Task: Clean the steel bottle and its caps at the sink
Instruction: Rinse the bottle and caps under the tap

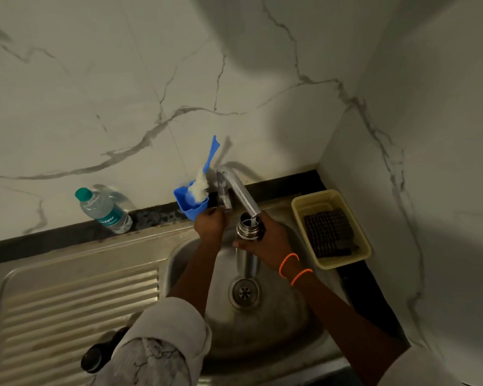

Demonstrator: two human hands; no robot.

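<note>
The steel bottle (247,228) stands upright over the sink bowl (290,310), its open mouth right under the tap spout (241,190). A thin stream of water runs into it. My right hand (265,242) grips the bottle around its body. My left hand (211,224) reaches to the tap handle (226,200) and grips it. A dark cap (94,358) lies on the ribbed drainboard (67,302), partly hidden by my left sleeve.
A blue holder (188,203) with a blue-handled white bottle brush (200,185) sits left of the tap. A plastic water bottle (103,210) stands on the back ledge. A beige basket (332,229) holding a dark scrub pad sits right of the sink, near the marble corner wall.
</note>
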